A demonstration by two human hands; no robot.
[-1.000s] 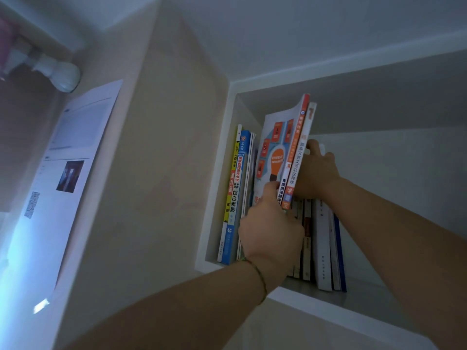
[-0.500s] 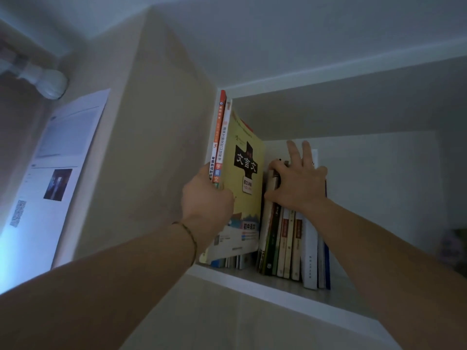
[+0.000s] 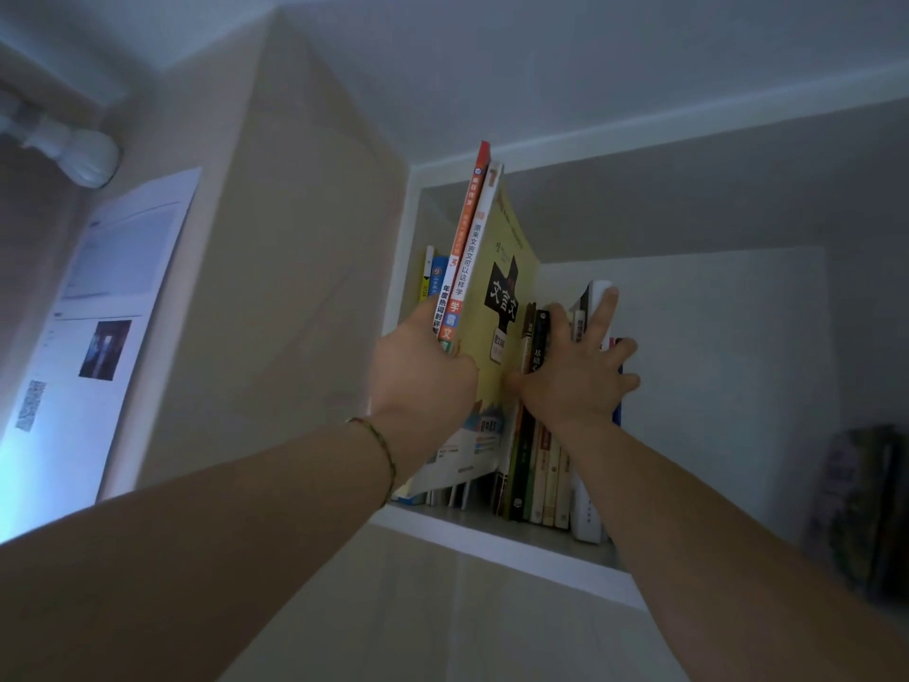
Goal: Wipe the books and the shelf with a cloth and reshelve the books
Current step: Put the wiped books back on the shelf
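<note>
A person reaches up to a high shelf (image 3: 506,551), the left hand (image 3: 420,376) gripping a pair of tall paperbacks (image 3: 492,307) near their lower spines, thumb on the left face and fingers curled out of sight round the right. The pair stands half raised and tilted, its bottom edge just above the shelf board, wedged between a few thin books (image 3: 433,275) at the left wall and a row of upright books (image 3: 541,465) to the right. The right hand (image 3: 575,381) lies flat against the tops of that row, fingers spread and straight, holding nothing, apparently pressing the row aside to keep the gap.

The paperbacks look light but limp: thin, glossy covers likely to bow or slide against each other if pinched at one corner. A hold low on the spines, as here, should keep both together. The row looks denser and would probably topple leftward if released. No cloth is visible.
</note>
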